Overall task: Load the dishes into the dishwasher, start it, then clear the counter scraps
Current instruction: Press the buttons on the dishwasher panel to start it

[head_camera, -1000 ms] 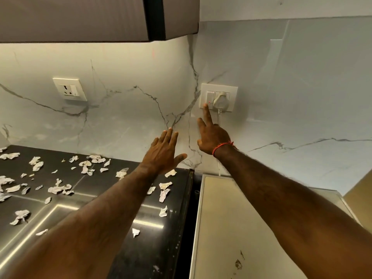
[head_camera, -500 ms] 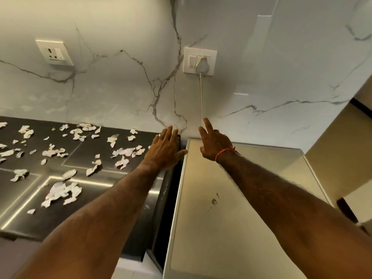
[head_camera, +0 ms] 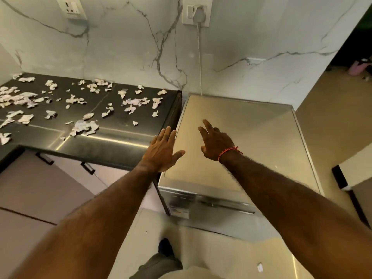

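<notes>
The steel dishwasher [head_camera: 251, 137] stands right of the black counter [head_camera: 112, 135], its door closed and its control strip [head_camera: 211, 202] along the front top edge. Its white cord runs up to a plug in the wall switch plate [head_camera: 196, 11]. Many white paper scraps [head_camera: 84, 125] lie across the counter. My left hand [head_camera: 161, 152] hovers flat, fingers straight, over the gap between counter and dishwasher. My right hand [head_camera: 216, 143], with a red wrist thread, hangs above the dishwasher top with loosely spread fingers. Both hands hold nothing.
A second wall socket [head_camera: 71, 7] sits above the counter on the marble backsplash. Cabinet fronts with dark handles [head_camera: 87, 168] are under the counter. A beige wall [head_camera: 332, 117] flanks the dishwasher on the right. My foot [head_camera: 165, 248] shows on the floor below.
My right hand has come down from the wall switch to above the dishwasher top. The left hand has dropped too, and my view has tilted downward, showing the dishwasher front.
</notes>
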`<state>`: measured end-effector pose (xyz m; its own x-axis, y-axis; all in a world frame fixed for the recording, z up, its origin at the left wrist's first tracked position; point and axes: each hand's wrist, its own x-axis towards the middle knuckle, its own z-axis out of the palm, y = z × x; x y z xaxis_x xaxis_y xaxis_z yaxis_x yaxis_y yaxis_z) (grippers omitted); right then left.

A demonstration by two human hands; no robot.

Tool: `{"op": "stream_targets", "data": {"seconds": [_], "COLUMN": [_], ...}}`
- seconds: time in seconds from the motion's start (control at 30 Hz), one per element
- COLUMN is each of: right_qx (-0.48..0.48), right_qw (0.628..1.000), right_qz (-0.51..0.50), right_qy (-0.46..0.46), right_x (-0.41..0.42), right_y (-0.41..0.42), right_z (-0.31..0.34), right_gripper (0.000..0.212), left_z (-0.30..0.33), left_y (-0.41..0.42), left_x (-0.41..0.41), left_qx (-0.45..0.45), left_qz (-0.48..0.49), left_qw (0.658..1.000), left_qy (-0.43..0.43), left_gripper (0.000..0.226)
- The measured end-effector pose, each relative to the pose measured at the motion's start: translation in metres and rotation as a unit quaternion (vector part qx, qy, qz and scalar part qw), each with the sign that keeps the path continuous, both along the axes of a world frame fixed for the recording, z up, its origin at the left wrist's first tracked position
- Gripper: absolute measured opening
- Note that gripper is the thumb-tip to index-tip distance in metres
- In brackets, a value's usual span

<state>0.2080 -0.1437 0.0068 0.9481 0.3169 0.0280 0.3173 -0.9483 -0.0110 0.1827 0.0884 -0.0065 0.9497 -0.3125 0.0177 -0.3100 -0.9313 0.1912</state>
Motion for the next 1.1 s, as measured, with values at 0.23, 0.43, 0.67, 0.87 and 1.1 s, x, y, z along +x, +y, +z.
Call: {"op": "stream_targets", "data": {"seconds": [0.23, 0.43, 0.67, 0.87, 1.1], "right_qx": [0.042, 0.047, 0.036, 0.051, 0.033], "right_qw": [0.999, 0.999, 0.994, 0.988, 0.994], "right_qz": [-0.011, -0.017, -0.045, -0.07, -0.035], "right_qy": [0.017, 0.004, 0.091, 0.131, 0.093], "right_x": [-0.099, -0.184, -0.251, -0.235, -0.21], "right_y": [0.014, 0.046, 0.099, 0.126, 0.133], "right_z": [-0.044, -0.089, -0.158, -0.188, -0.214], "right_gripper": [0.063, 0.062, 0.064, 0.072, 0.076], "left_z": [-0.034, -0.068, -0.12, -0.147, -0.168], "left_y": [0.017, 0.044, 0.077, 0.093, 0.113], "left_x": [-0.085, -0.147, -0.182, -0.171, -0.157], "left_qx": [0.011, 0.013, 0.063, 0.07, 0.087], "left_qz": [-0.02, -0.069, -0.115, -0.099, -0.086], "left_qw": [0.998, 0.993, 0.981, 0.98, 0.982], "left_qy": [0.057, 0.092, 0.143, 0.156, 0.141], "left_gripper": [0.086, 0.089, 0.091, 0.091, 0.093]}}
